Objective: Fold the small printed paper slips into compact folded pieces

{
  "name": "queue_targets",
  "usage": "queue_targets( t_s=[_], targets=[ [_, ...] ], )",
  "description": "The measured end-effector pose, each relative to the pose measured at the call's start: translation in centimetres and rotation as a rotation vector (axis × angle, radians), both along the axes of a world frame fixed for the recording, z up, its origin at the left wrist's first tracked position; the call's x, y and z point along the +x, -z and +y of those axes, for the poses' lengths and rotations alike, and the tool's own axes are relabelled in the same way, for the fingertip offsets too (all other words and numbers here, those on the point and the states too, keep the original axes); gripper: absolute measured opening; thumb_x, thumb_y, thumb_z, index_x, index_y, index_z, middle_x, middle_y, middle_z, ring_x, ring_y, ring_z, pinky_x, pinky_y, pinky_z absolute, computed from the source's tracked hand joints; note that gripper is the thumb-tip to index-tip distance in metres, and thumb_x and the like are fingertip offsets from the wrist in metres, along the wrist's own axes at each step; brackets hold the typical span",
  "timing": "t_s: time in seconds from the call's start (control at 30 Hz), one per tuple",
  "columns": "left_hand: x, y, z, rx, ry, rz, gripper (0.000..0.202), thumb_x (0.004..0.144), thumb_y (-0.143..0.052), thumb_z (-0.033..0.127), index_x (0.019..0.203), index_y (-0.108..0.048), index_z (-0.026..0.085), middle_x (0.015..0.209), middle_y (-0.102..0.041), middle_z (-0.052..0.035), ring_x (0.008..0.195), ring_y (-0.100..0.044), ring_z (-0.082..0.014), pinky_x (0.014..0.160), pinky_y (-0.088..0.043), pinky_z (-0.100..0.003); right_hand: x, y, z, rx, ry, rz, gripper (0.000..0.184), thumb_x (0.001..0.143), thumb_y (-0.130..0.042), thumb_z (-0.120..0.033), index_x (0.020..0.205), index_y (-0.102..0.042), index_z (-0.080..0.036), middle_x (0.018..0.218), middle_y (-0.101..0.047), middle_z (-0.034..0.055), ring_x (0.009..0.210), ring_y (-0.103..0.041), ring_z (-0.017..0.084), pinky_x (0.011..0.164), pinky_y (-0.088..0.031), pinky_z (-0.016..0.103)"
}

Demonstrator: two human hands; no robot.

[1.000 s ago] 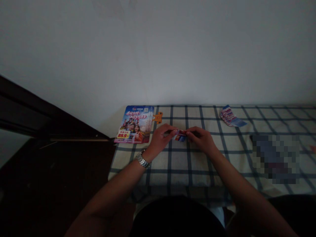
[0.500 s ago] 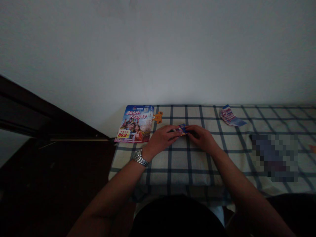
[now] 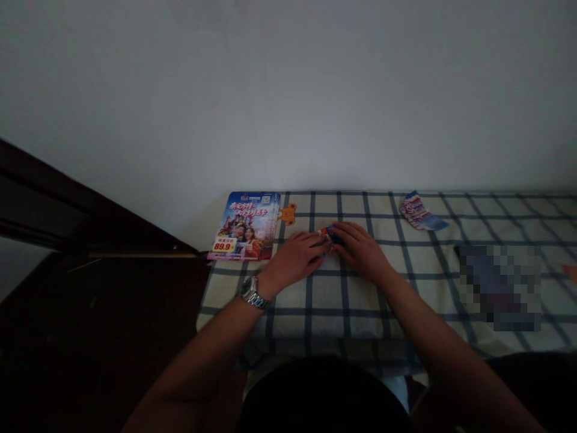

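Note:
A small folded flyer (image 3: 332,235), blue with some orange and white, lies between my two hands over the checked tablecloth. My left hand (image 3: 298,257), with a metal watch on its wrist, has its fingers on the flyer's left side. My right hand (image 3: 359,251) covers the right side, fingers bent over it. Most of the flyer is hidden under the fingers. Left of my hands rests a stack of printed flyers (image 3: 247,225), the top one marked 89.9. A fanned bunch of folded flyers (image 3: 420,213) sits to the right.
A checked cloth (image 3: 365,319) covers the table, which stands against a pale wall (image 3: 288,108). An orange bear figure (image 3: 287,214) shows beside the flyer stack. At right is a blurred-out dark object (image 3: 498,288). Dark floor and a dark panel (image 3: 45,204) are at left.
My right hand has shifted slightly left and now covers more of the folded flyer. Both hands have come closer together. The stack and the fanned bunch stay put.

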State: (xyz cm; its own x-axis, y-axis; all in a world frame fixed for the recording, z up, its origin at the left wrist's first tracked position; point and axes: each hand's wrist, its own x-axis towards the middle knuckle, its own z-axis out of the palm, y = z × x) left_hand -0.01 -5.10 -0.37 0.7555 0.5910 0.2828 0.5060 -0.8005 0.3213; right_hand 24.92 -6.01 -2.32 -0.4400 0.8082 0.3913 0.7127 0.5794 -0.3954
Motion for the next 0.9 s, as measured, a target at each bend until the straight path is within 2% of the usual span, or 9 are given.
queue_targets(
  t_s=[0.1,0.23,0.47,0.63,0.73,0.9],
  targets=[
    [-0.1,-0.2,-0.1,-0.020,0.002,-0.004,0.035,0.099,-0.064,0.025,0.135,-0.065,0.027,0.148,-0.060,-0.0084,0.140,-0.053,-0.0283,0.116,-0.040,-0.051,-0.6,0.4,0.0,0.000,0.003,-0.077,0.057,0.105,-0.051,-0.040,0.159,-0.045,-0.021,0.164,-0.046,0.0129,0.153,-0.040,0.032,0.127,-0.035,0.056],
    [-0.4,0.0,-0.2,-0.024,0.008,-0.005,0.036,0.099,-0.064,0.025,0.135,-0.065,0.028,0.148,-0.060,-0.0076,0.140,-0.054,-0.0274,0.118,-0.038,-0.051,-1.0,0.9,0.0,-0.019,-0.012,-0.162,0.061,0.108,-0.046,-0.041,0.164,-0.035,-0.021,0.169,-0.036,0.0123,0.157,-0.034,0.030,0.129,-0.030,0.056],
    [-0.9,0.2,-0.2,-0.011,0.015,0.014,0.045,0.098,-0.067,0.026,0.142,-0.060,0.031,0.155,-0.055,-0.0062,0.148,-0.047,-0.0277,0.123,-0.032,-0.053,-1.3,0.7,-0.3,-0.047,-0.013,-0.188,0.062,0.108,-0.044,-0.043,0.165,-0.033,-0.021,0.170,-0.032,0.0125,0.157,-0.033,0.029,0.129,-0.029,0.055],
    [-1.2,-0.1,-0.3,0.005,0.000,0.054,0.042,0.098,-0.067,0.029,0.140,-0.062,0.030,0.153,-0.056,-0.0061,0.149,-0.044,-0.0306,0.122,-0.034,-0.055,-1.3,0.7,-0.3,-0.056,0.007,-0.190,0.058,0.109,-0.040,-0.043,0.163,-0.037,-0.021,0.170,-0.033,0.0115,0.158,-0.032,0.028,0.130,-0.028,0.054],
    [-1.3,-0.1,-0.3,0.014,0.003,0.056,0.043,0.099,-0.065,0.029,0.142,-0.060,0.030,0.155,-0.053,-0.0075,0.147,-0.046,-0.0312,0.121,-0.037,-0.055,-1.2,0.9,-0.2,-0.054,0.005,-0.176,0.057,0.110,-0.038,-0.040,0.164,-0.034,-0.024,0.170,-0.034,0.0098,0.158,-0.032,0.027,0.129,-0.028,0.054],
    [-1.4,0.0,-0.2,0.006,0.020,0.033,0.045,0.098,-0.066,0.027,0.143,-0.060,0.030,0.155,-0.050,-0.0094,0.142,-0.051,-0.0300,0.120,-0.039,-0.054,-1.2,1.1,-0.2,-0.028,0.014,-0.204,0.059,0.111,-0.035,-0.038,0.167,-0.027,-0.022,0.170,-0.032,0.0096,0.158,-0.031,0.027,0.130,-0.028,0.053]
  ],
)
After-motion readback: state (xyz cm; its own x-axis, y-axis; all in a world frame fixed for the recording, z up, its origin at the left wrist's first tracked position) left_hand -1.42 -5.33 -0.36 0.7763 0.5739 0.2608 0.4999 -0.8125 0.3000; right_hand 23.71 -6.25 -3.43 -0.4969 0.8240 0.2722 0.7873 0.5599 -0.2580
